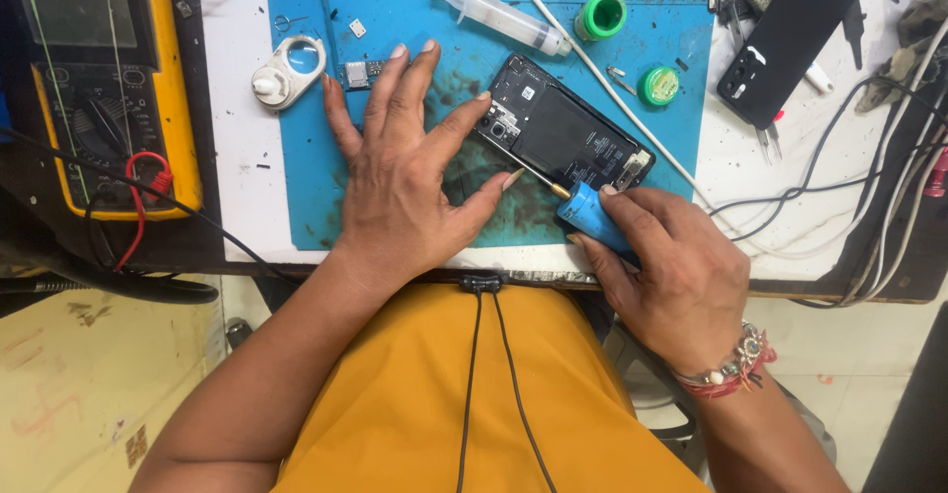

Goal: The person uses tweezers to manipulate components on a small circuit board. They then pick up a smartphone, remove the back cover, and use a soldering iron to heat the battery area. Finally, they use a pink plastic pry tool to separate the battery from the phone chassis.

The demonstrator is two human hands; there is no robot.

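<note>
On the blue repair mat (pixel 316 187), dead centre, sits the opened phone (pixel 563 132), back cover off and its insides showing, lying at a slant. Right hand (pixel 671 266) is wrapped around a blue-handled screwdriver (pixel 592 211), with the tip down near the camera end of the phone. Left hand (pixel 400 172) is spread flat on the mat, fingertips just reaching the phone's edge to steady it. Looks to me like the teardown is partway: cover's gone, but the board seems to be in place, so screws probably remain. Around it: a syringe (pixel 499 17), two green pots (pixel 602 16), a loupe (pixel 288 70), a black back cover (pixel 795 34), a yellow multimeter (pixel 104 83). White bench (pixel 242 172), cables everywhere, tiled floor below.
</note>
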